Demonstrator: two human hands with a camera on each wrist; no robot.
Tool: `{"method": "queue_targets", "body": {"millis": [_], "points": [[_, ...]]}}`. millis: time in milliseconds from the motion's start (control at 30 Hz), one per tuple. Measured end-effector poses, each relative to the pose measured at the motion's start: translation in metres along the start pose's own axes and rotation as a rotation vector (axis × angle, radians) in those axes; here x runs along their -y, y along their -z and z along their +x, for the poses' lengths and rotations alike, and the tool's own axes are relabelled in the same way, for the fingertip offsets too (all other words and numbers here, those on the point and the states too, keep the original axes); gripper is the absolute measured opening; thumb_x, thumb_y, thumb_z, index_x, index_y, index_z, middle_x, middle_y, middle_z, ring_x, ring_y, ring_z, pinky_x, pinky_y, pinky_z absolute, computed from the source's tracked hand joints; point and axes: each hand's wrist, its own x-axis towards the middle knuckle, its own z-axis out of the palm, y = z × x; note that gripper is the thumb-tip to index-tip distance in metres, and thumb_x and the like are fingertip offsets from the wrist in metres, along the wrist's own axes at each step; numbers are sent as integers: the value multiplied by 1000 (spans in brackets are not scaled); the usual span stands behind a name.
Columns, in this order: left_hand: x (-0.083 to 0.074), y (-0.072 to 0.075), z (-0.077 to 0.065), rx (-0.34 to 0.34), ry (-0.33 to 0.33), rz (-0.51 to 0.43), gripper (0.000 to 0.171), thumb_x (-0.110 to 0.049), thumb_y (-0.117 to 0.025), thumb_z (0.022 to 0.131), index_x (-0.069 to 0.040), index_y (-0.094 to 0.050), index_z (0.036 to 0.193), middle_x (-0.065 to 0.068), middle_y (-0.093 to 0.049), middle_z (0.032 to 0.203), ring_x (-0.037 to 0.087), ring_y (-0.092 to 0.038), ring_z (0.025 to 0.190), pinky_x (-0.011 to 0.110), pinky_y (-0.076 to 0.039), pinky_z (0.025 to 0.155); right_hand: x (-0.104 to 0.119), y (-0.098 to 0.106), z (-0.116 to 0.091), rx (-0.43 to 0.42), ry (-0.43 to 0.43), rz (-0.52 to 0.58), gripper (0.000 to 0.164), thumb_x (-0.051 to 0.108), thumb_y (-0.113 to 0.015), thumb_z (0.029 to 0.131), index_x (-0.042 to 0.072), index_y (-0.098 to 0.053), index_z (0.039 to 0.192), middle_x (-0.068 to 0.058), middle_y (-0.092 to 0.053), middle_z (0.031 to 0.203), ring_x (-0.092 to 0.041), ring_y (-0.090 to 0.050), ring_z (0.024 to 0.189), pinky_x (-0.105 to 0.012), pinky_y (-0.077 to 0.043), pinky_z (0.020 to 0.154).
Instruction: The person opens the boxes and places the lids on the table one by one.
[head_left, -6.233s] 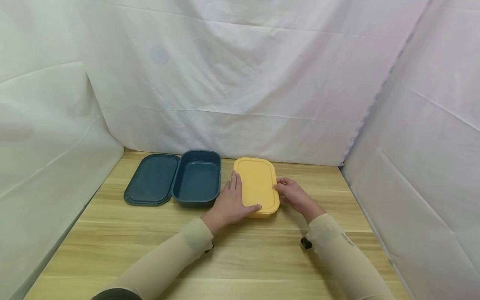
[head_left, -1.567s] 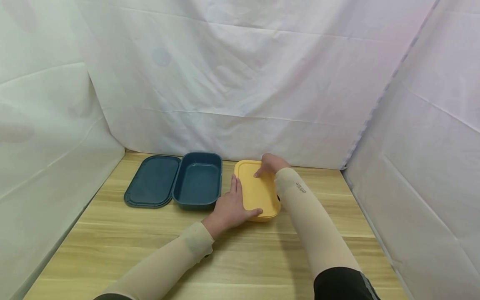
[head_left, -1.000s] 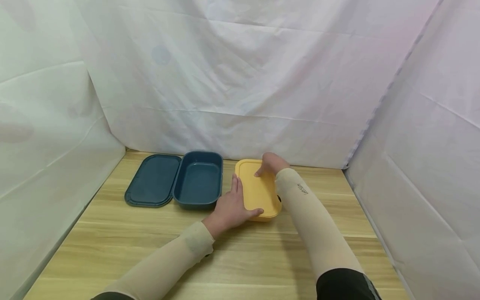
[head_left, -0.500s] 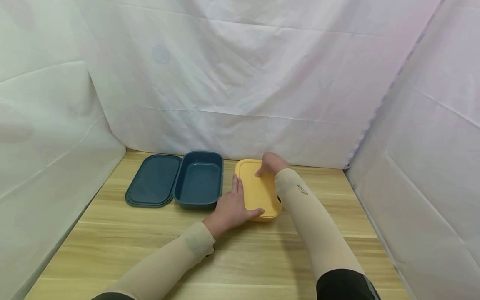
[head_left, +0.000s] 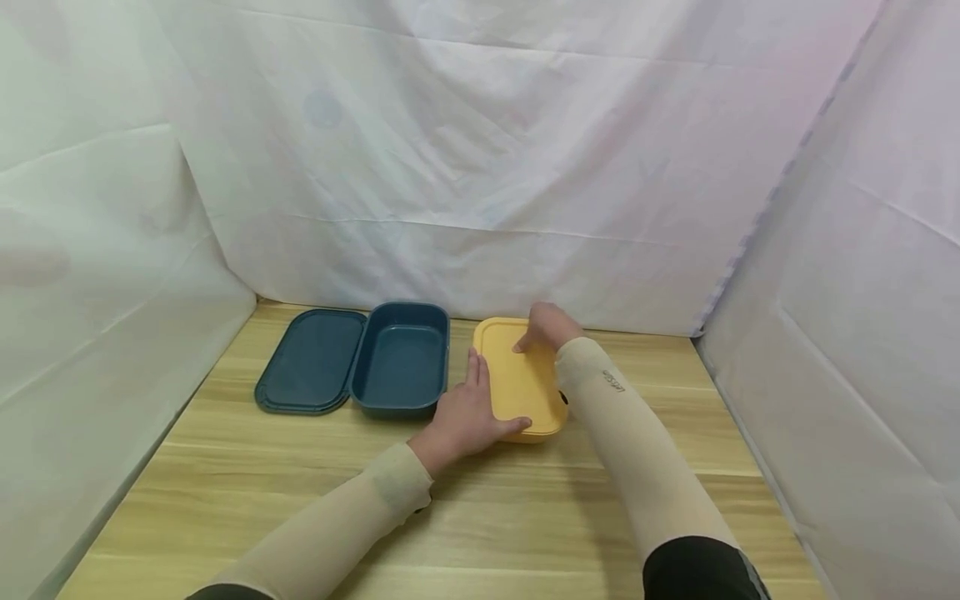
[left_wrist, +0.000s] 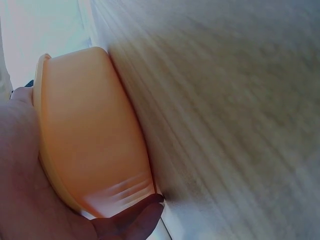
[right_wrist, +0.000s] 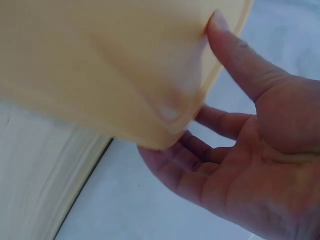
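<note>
A yellow lidded food container stands on the table in the head view, its lid [head_left: 510, 379] in place on top. My left hand [head_left: 467, 414] holds the near left of it, thumb over the lid and fingers along the side. In the left wrist view the container's smooth wall [left_wrist: 92, 125] shows, with fingertips low against it. At the far right corner my right hand [head_left: 551, 325] grips the lid. The right wrist view shows the right thumb [right_wrist: 240, 57] on top and the fingers curled beneath the corner's edge. The inside of the container is hidden.
Left of the yellow container sits an uncovered dark blue container [head_left: 399, 367] with nothing visible inside. Its dark blue lid [head_left: 310, 362] lies flat beside it. White cloth [head_left: 465, 167] hangs behind and along both sides of the wooden table [head_left: 480, 533].
Since the oldest frame, my right hand has gone from the lid's right side to its far right corner. Over the last second, both hands and the containers stay nearly still.
</note>
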Motion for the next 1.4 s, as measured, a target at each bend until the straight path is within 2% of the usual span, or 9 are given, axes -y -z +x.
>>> {"method": "queue_targets", "body": {"millis": [133,233,300,533,833,1100,1267,1400], "points": [[1,-1,1,2,-7,-6,144,-99,-54,86,3,-4,175,23,4,183,34,-75,113,39,-60,71,-10,0,-1,-18,64,9,72,39,-92,94,-10,-67,140,-26,-69,142,-41,-66,129,-51,-53,113],[2,-2,0,6,-4,0,144,-98,-56,86,3,-5,175,23,4,183,33,-76,109,38,-59,69,-19,0,1,4,84,50,80,40,-90,96,-10,-59,151,-27,-61,154,-44,-58,142,-54,-46,120],[3,-2,0,8,-3,4,144,-98,-57,86,3,-5,175,23,4,183,32,-76,107,37,-59,68,-24,0,3,17,98,65,81,40,-88,98,-9,-56,154,-27,-58,158,-44,-55,145,-54,-44,122],[0,-2,2,-1,-16,20,144,-99,-53,86,4,-7,175,25,2,183,33,-76,108,39,-60,70,-36,2,5,17,127,83,72,31,-86,100,-7,-58,155,-27,-57,159,-44,-57,143,-55,-44,121],[-2,-3,2,7,-6,41,145,-100,-53,85,4,-8,175,24,2,183,31,-77,104,37,-58,66,-30,2,0,0,118,49,75,27,-88,98,-8,-55,155,-28,-55,159,-46,-53,146,-56,-42,123],[-2,-2,1,6,2,52,145,-100,-54,85,5,-9,175,25,1,183,33,-76,107,40,-60,71,-31,5,0,-20,140,46,76,29,-89,97,-10,-56,153,-30,-57,156,-48,-53,146,-56,-42,123],[-3,-4,1,5,-5,48,145,-100,-54,85,5,-9,175,25,0,183,32,-76,105,39,-59,69,-47,5,0,-25,161,144,68,30,-85,100,-11,-61,149,-30,-60,153,-47,-58,140,-57,-47,118],[-2,-3,1,0,-1,53,145,-100,-54,84,4,-9,175,24,0,183,31,-76,105,37,-59,67,-63,6,0,-15,156,344,50,23,-75,106,-8,-66,145,-27,-65,147,-43,-66,129,-56,-54,110]]}}
